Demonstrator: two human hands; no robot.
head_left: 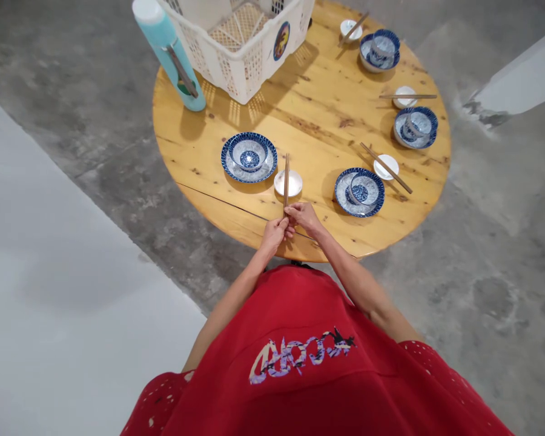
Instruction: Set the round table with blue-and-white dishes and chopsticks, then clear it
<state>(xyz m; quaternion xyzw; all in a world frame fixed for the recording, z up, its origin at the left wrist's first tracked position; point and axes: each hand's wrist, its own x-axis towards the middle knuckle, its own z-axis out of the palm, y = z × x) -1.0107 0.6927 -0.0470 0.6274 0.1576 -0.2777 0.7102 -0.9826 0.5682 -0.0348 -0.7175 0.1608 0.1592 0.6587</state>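
A pair of brown wooden chopsticks (286,181) points away from me, its far part across a small white dish (294,183). My left hand (277,232) is closed on the near end of the chopsticks. Just to its right, my right hand (302,218) pinches the same chopsticks a little farther up. The two hands touch or nearly touch by the table's near edge. Left of the dish, a blue-patterned bowl (249,152) sits in a wider blue-rimmed plate (227,170). The lower chopstick ends are hidden by my fingers.
On the round wooden table (318,136), several more settings of bowls, dishes and chopsticks line the right side, the nearest with a blue-rimmed plate (360,209). A white plastic basket (245,66) and a light-blue thermos (172,57) stand at the far left. A white post (518,85) rises at right.
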